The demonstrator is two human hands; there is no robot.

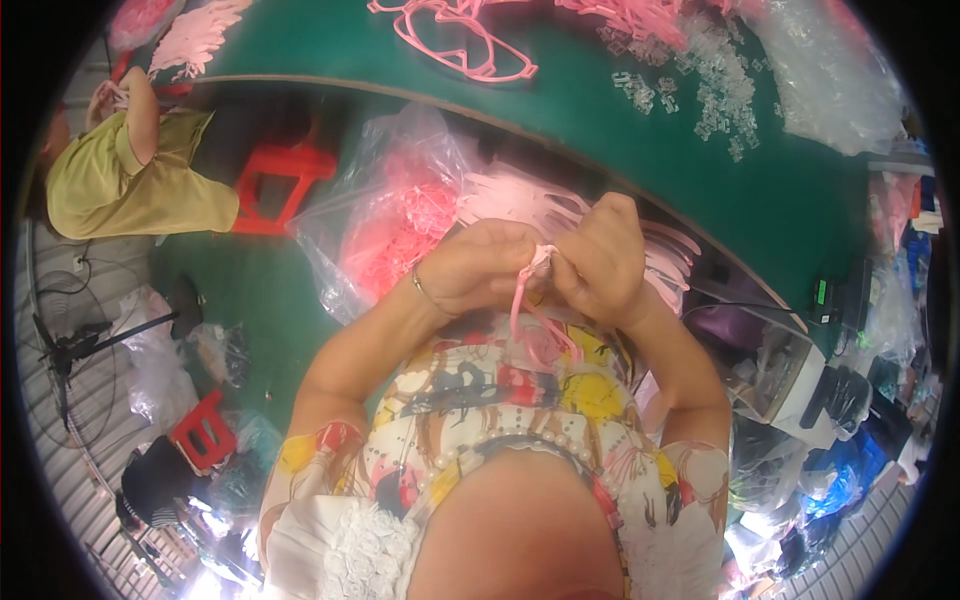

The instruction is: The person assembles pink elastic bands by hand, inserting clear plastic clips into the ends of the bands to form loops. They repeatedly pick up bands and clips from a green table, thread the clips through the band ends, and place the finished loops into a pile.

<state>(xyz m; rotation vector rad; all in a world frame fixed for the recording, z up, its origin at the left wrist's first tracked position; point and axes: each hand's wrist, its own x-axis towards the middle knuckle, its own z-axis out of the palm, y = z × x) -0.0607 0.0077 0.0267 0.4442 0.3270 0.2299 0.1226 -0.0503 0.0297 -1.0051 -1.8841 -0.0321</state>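
Pinching a pink plastic hanger (535, 300) at its top end, both grips closed: left hand (475, 268) and right hand (600, 260) touching, equally near. Long axis hanging down toward the chest, off the green desk (600, 130).

Left hand (478, 268) and right hand (598, 262) meet, fingers curled shut.

The top of the pink plastic hanger (535, 300) is hidden inside the left hand (478, 268) and right hand (600, 262). Small clear clips (715, 95) on the green table (600, 130) are too small to tell apart. A co-worker (120, 170) is cut off at the rim.
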